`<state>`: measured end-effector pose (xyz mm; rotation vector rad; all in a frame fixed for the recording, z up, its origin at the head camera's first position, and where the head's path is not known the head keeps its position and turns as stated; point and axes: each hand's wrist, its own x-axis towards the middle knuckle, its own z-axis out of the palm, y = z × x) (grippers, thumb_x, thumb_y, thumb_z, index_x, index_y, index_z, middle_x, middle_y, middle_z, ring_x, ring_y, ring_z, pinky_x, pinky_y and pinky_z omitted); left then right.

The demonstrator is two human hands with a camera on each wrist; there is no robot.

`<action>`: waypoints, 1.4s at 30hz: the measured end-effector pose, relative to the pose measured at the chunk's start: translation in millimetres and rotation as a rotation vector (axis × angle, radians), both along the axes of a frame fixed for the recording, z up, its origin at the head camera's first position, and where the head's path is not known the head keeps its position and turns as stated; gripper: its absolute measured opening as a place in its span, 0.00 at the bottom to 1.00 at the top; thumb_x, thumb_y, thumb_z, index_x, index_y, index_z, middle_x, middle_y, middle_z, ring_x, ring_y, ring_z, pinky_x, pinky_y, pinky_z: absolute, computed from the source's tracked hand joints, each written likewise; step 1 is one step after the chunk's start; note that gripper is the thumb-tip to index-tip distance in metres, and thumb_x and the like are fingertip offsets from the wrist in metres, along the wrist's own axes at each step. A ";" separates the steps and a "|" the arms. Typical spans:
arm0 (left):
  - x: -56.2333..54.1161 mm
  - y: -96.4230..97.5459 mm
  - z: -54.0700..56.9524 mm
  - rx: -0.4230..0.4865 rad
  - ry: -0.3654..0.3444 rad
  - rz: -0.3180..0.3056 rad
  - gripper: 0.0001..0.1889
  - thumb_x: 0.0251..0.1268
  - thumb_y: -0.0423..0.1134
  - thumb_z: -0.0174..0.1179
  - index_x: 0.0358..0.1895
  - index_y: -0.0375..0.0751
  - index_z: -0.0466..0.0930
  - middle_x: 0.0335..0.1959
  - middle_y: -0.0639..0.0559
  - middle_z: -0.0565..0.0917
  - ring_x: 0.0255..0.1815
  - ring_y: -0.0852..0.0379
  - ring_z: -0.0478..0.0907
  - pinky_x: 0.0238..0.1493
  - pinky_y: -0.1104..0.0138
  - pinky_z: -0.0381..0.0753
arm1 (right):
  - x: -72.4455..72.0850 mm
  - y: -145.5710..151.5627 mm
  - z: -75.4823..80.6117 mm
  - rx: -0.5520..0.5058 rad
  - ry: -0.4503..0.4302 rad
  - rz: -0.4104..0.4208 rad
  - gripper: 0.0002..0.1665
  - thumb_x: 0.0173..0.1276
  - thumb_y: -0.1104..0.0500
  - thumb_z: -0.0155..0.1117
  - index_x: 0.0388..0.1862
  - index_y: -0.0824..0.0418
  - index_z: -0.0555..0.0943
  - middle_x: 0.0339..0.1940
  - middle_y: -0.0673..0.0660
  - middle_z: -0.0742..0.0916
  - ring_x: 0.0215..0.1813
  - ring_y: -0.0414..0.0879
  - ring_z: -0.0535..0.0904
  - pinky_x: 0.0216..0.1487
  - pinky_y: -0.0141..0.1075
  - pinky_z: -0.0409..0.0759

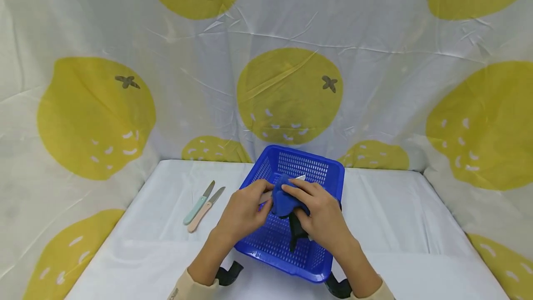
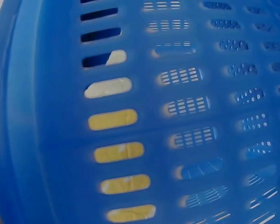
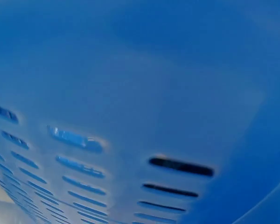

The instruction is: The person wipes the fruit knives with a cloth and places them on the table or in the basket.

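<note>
Held knife (image 1: 265, 196): above the basket (image 1: 276, 263), near the table's (image 1: 387, 212) back edge; judged light, stiff and sharp; grasp by the pale handle only.
Left hand (image 1: 245, 207): pinches the handle end.
Right hand (image 1: 318, 209): clamped on the blue cloth (image 1: 284, 202) around the blade; tip exposed.
Cloth: soft, bunched; may slip along smooth metal.
Basket: rectangular, glossy plastic, slotted walls.
Mint-handled knife (image 1: 195, 209), pink-handled knife (image 1: 201, 217): smooth-gripped, slim; between basket and table's left edge.

Cloth (image 1: 285, 203) matt; basket (image 1: 278, 263) glossy plastic; blade (image 1: 301, 178) metal.
</note>
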<state>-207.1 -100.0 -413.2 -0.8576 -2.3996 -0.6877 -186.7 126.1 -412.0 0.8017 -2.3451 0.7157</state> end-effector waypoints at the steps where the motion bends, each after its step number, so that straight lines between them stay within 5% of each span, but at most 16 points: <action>1: 0.2 -0.1 -0.1 -0.003 0.006 -0.001 0.13 0.63 0.33 0.70 0.49 0.42 0.81 0.41 0.51 0.88 0.35 0.60 0.86 0.37 0.67 0.87 | 0.0 0.0 -0.5 -0.002 0.004 -0.005 0.35 0.60 0.66 0.77 0.65 0.45 0.83 0.65 0.50 0.85 0.56 0.51 0.83 0.53 0.45 0.87; 23: 2.1 -4.5 3.8 -0.019 -0.036 0.029 0.10 0.69 0.41 0.68 0.48 0.46 0.80 0.41 0.55 0.87 0.29 0.65 0.81 0.33 0.72 0.83 | -16.1 31.8 -2.6 -0.071 0.042 -0.147 0.34 0.57 0.71 0.75 0.63 0.49 0.85 0.64 0.54 0.85 0.60 0.56 0.83 0.51 0.53 0.87; 33: -0.6 -7.5 0.2 -0.004 -0.051 0.048 0.12 0.68 0.40 0.69 0.51 0.44 0.80 0.42 0.54 0.87 0.31 0.62 0.84 0.35 0.72 0.84 | -18.6 53.7 0.5 -0.149 0.036 -0.243 0.36 0.60 0.70 0.75 0.67 0.51 0.82 0.66 0.59 0.83 0.66 0.62 0.80 0.59 0.59 0.83; 42: 0.3 -5.1 1.5 0.039 -0.050 0.039 0.12 0.69 0.39 0.69 0.51 0.45 0.80 0.43 0.54 0.87 0.34 0.63 0.84 0.37 0.72 0.86 | -13.7 52.2 11.1 -0.206 0.050 -0.186 0.38 0.61 0.70 0.74 0.69 0.49 0.80 0.67 0.58 0.82 0.69 0.59 0.78 0.64 0.56 0.80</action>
